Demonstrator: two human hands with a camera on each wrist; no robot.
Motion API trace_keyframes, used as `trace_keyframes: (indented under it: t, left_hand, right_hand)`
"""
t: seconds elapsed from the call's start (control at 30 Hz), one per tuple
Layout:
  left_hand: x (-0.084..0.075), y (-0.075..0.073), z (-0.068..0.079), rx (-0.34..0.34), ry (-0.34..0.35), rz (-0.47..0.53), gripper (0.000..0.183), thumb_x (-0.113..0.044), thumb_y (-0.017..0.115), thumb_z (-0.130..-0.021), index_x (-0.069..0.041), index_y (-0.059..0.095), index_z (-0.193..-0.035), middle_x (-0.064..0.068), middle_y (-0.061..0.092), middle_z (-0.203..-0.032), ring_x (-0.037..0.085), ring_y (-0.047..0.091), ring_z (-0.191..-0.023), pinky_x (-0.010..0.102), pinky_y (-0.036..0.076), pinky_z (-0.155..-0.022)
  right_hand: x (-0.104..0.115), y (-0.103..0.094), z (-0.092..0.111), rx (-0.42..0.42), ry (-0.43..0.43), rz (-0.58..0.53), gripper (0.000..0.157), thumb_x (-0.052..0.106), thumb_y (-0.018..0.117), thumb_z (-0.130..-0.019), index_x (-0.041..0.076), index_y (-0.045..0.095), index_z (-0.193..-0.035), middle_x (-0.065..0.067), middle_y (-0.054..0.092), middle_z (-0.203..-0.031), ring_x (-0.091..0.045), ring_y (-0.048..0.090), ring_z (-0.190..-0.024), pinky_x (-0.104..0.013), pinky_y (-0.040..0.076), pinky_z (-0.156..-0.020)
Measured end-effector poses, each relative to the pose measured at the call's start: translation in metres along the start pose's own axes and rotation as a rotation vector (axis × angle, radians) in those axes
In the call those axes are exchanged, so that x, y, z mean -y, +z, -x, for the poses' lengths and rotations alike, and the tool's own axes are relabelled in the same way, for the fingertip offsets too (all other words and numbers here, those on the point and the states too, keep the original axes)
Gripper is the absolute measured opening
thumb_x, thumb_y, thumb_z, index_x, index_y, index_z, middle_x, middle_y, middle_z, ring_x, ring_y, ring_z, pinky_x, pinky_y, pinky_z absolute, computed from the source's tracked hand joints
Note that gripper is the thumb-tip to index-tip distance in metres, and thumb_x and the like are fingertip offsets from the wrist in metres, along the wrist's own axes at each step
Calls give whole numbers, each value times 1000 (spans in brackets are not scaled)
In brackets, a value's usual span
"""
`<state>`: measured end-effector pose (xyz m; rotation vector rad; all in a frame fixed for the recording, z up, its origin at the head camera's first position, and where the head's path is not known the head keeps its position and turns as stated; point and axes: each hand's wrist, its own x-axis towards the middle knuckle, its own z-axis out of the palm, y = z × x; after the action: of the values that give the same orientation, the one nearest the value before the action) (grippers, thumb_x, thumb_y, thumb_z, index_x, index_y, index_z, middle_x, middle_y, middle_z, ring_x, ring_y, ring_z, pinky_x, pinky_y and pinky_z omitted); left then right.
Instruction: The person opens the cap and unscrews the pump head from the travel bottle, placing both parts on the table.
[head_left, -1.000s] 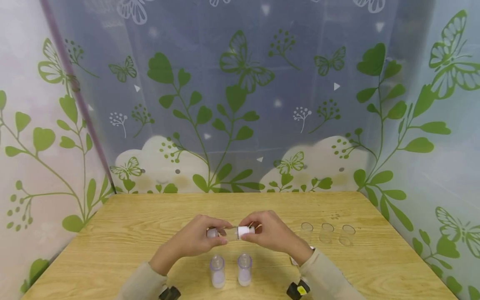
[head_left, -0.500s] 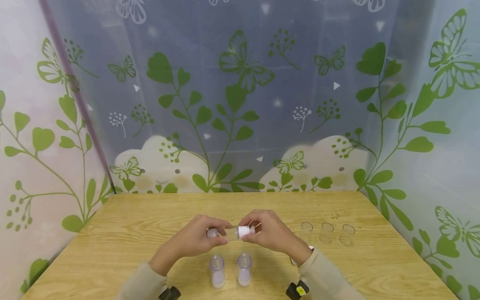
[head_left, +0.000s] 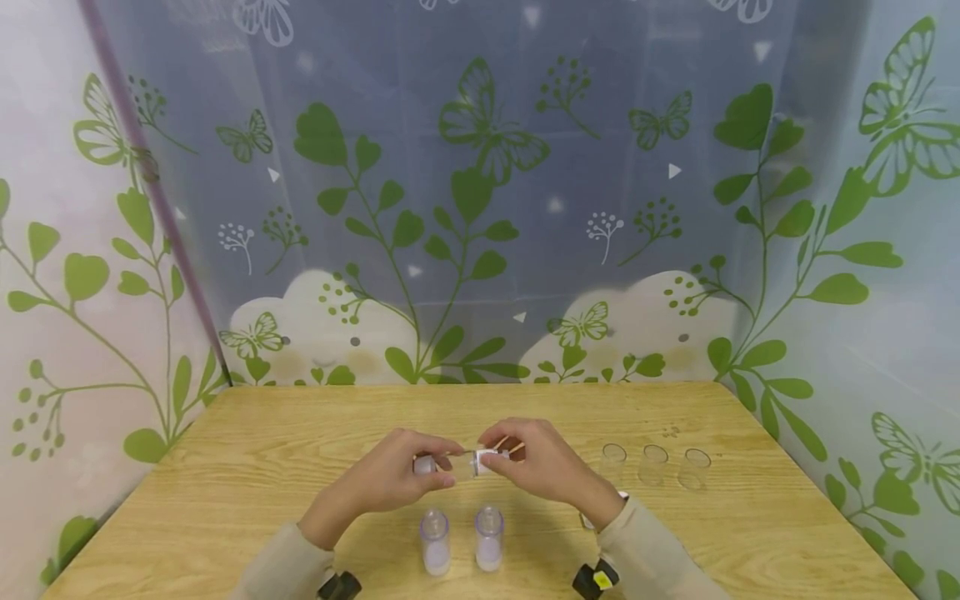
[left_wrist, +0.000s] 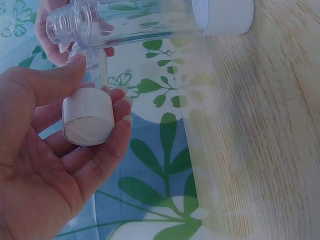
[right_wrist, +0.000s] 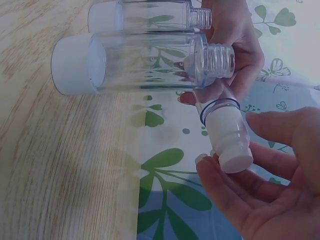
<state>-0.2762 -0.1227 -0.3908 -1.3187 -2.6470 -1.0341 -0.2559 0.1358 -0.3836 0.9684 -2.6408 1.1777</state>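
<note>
My left hand (head_left: 390, 475) holds a small clear bottle (head_left: 463, 465) sideways above the table, its thumb and fingers round the white base (left_wrist: 89, 117). At the bottle's other end, my right hand (head_left: 536, 458) has its thumb and fingers about a white pump top (right_wrist: 227, 135), which sits at the bottle's mouth. How tightly the two parts are joined cannot be seen. Nearer my body stand two upright clear bottles with white bases, a left bottle (head_left: 435, 533) and a right bottle (head_left: 489, 533). Their threaded necks are bare in the right wrist view.
Three clear cylindrical covers, a left one (head_left: 613, 467), a middle one (head_left: 652, 471) and a right one (head_left: 693, 475), stand on the wooden table (head_left: 765, 533) at right. A small white item (head_left: 587, 522) is partly hidden by my right forearm. Patterned curtains (head_left: 480, 250) surround the table.
My right thumb and fingers have shifted round the white pump top, the hand tipping slightly. My left hand and the standing bottles stay where they were.
</note>
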Motion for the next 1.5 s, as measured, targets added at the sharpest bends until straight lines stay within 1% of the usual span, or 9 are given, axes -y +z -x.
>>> trace_keyframes:
  t: [0.17, 0.27, 0.33, 0.5, 0.6, 0.73, 0.93, 1.13, 1.5]
  left_hand:
    - [0, 0, 0, 5, -7, 2, 33, -24, 74, -96, -9, 73, -125, 2, 81, -101, 5, 73, -90, 24, 57, -81]
    - [0, 0, 1, 7, -13, 6, 33, -24, 74, -96, -10, 73, -125, 1, 80, -102, 5, 73, -90, 24, 57, -81]
    - [-1, -1, 1, 7, -15, 5, 33, -24, 74, -96, -10, 73, -125, 1, 80, -102, 5, 73, -91, 24, 57, -82]
    - [-1, -1, 1, 4, -12, 0, 32, -22, 74, -95, -10, 73, -125, 1, 80, -102, 5, 73, -91, 25, 57, -82]
    - [-2, -1, 1, 0, -11, 0, 31, -18, 75, -95, -10, 74, -124, 2, 80, -101, 5, 73, -90, 25, 57, -81]
    - [-2, 0, 0, -5, -10, 1, 30, -15, 75, -94, -9, 74, -123, 3, 81, -99, 5, 73, -89, 25, 57, -81]
    - [-1, 0, 0, -6, -15, -9, 30, -16, 76, -94, -10, 74, -123, 2, 81, -99, 5, 73, -89, 26, 57, -82]
    - [-1, -1, 0, -8, -7, -12, 31, -19, 75, -94, -9, 74, -124, 2, 81, -100, 5, 73, -90, 26, 58, -83]
    - [-2, -1, 1, -14, 3, -14, 31, -15, 75, -94, -6, 73, -124, 6, 81, -101, 7, 74, -90, 27, 59, -83]
  right_hand:
    - [-2, 0, -1, 24, 9, -21, 20, 20, 61, -104, 6, 75, -111, -10, 77, -105, -19, 73, -84, -23, 59, -74]
    - [-2, 0, -1, 42, 24, -53, 18, 18, 62, -103, 7, 75, -109, -9, 76, -99, -22, 73, -78, -22, 58, -69]
    - [-1, 0, -1, 43, 30, -66, 16, 17, 64, -102, 7, 75, -107, -8, 77, -97, -19, 73, -77, -22, 58, -67]
    - [0, 0, -1, 25, 34, -62, 12, 17, 69, -99, 9, 76, -105, -5, 77, -99, -8, 69, -82, -22, 58, -73]
    - [0, 0, -1, 15, 31, -68, 11, 17, 72, -97, 10, 77, -104, -4, 76, -99, -6, 67, -85, -23, 58, -77]
    - [0, 0, -1, 6, 29, -86, 11, 15, 75, -94, 10, 77, -104, -4, 76, -98, -5, 66, -85, -22, 59, -77]
    - [0, 0, -1, -1, 31, -104, 14, 11, 78, -91, 8, 76, -105, -6, 75, -100, -6, 67, -87, -20, 59, -78]
    - [1, 0, -1, -28, 26, -115, 16, 9, 80, -88, 8, 76, -104, -6, 75, -101, -11, 67, -90, -22, 60, -80]
    - [-1, 1, -1, -51, 23, -130, 18, 7, 81, -86, 9, 76, -103, -7, 75, -103, -14, 67, -93, -23, 60, -82]
